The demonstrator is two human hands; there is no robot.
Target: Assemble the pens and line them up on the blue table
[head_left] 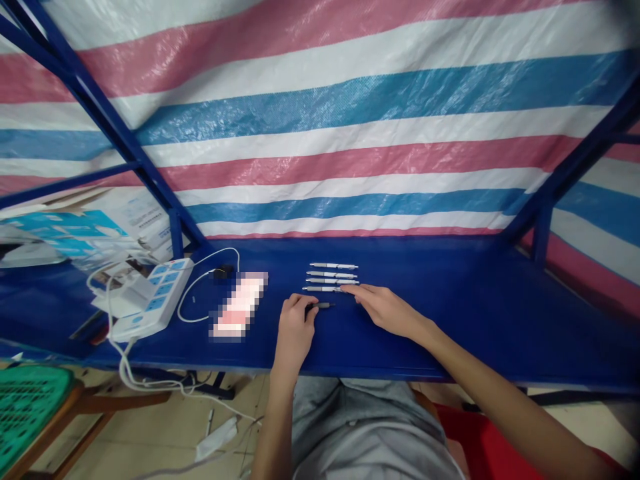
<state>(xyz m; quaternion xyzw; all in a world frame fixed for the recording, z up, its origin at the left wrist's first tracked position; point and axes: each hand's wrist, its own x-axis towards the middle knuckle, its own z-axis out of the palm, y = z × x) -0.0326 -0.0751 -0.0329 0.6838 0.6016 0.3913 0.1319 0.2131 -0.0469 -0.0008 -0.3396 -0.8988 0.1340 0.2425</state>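
So this person's left hand (295,327) is curled up, pinching a short dark pen piece (324,305), while the right hand (385,310) lies flat, fingers together, tips right at the end of the lowest of four white pens (331,274) lined up on the blue bench (450,327). A power strip (153,300) and a blurred-out thing (239,305) sit off to the left.

Pen part (323,305) half-hidden under left hand (296,327)
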